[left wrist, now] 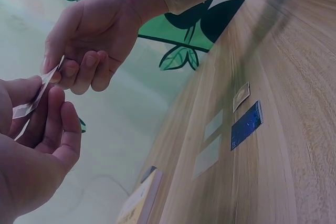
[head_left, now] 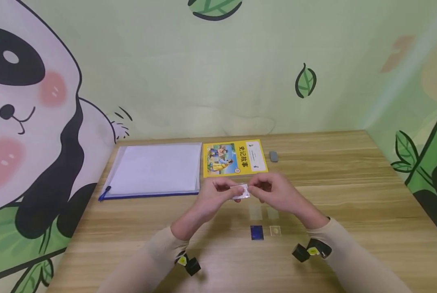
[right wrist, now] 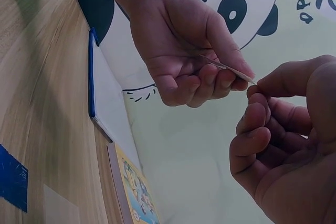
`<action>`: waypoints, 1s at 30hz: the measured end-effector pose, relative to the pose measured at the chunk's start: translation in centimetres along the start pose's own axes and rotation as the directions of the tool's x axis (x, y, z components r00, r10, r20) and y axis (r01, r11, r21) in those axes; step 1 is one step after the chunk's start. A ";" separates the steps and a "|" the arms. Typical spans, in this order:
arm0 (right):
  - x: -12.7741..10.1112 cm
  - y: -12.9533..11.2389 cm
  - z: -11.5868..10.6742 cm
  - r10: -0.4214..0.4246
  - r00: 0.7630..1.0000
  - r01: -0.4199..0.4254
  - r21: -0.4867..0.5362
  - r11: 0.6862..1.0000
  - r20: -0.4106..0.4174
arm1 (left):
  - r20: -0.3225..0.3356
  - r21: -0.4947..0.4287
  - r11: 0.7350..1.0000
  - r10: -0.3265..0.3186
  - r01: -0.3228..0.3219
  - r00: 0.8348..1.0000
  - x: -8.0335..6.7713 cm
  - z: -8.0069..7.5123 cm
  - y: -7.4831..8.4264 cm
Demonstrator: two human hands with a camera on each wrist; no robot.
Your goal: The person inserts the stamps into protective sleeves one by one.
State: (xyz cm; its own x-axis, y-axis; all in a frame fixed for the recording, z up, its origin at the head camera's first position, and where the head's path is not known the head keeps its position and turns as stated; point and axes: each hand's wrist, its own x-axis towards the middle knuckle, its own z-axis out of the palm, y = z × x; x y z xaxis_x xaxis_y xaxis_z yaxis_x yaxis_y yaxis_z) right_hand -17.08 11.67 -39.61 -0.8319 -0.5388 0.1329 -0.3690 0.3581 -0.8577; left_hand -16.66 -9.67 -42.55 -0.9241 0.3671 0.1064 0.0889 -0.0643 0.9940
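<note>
Above the middle of the table my left hand (head_left: pixel 213 196) pinches a small, thin, shiny whitish piece (head_left: pixel 245 192) between thumb and fingers. My right hand (head_left: pixel 277 192) pinches the piece's right edge with thumb and index finger. Edge-on in the right wrist view, the thin piece (right wrist: pixel 236 72) spans from one hand to the other; what is printed on it cannot be read. Below the hands lie a blue stamp-like square (head_left: pixel 256 232) with toothed edges and a beige square (head_left: pixel 275 231) with a round motif. Two pale translucent squares (left wrist: pixel 208 157) lie beside them.
Behind the left hand lies a clear folder (head_left: pixel 152 169) with white sheets and a blue edge. Next to it is a yellow picture book (head_left: pixel 255 156), with a small grey block (head_left: pixel 273 156) at its right. A painted wall (head_left: pixel 204 89) rises behind the table.
</note>
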 end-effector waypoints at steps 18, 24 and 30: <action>0.1 0.1 0.2 -0.013 1.000 0.014 -0.020 1.000 0.018 | 0.016 0.021 1.000 0.003 -0.003 1.000 -0.1 -0.2 -0.2; 0.1 -0.1 0.3 0.000 0.999 0.001 -0.012 1.000 0.032 | 0.017 0.022 1.000 -0.005 0.005 1.000 -0.2 -0.2 -0.2; 0.2 -0.1 0.4 -0.003 1.000 0.004 -0.023 1.000 0.031 | 0.019 0.015 1.000 0.004 -0.004 1.000 -0.3 -0.3 -0.1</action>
State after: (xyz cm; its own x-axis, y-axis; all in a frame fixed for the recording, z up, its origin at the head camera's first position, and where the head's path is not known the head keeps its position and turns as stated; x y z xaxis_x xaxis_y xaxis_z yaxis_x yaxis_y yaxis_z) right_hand -17.03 11.19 -39.71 -0.8174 -0.5633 0.1205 -0.3817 0.3730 -0.8457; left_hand -16.50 -10.02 -42.65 -0.9164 0.3847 0.1109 0.0985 -0.0518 0.9938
